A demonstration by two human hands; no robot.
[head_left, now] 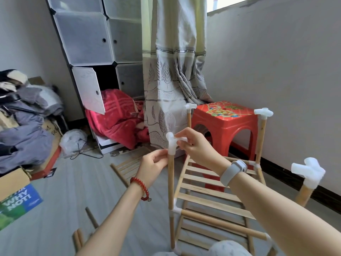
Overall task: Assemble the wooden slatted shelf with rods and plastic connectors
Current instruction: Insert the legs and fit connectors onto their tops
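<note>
Rods (170, 182) and slats (208, 192): pale natural wood; connectors (172, 143): translucent white. Stool (225, 124): red, floral print on top; curtain (173, 71): grey-green, leaf pattern. Blanket (118, 115): red, striped; bead bracelet (141, 187): red; wristband (233, 171): grey.

- Red plastic stool (224, 124) with a flower print, by the wall
- Grey leaf-patterned curtain (171, 74)
- White panel cube cabinet (96, 39), one door open
- Red blanket (118, 117) spilling out
- Heap of grey clothes (27, 130)
</note>
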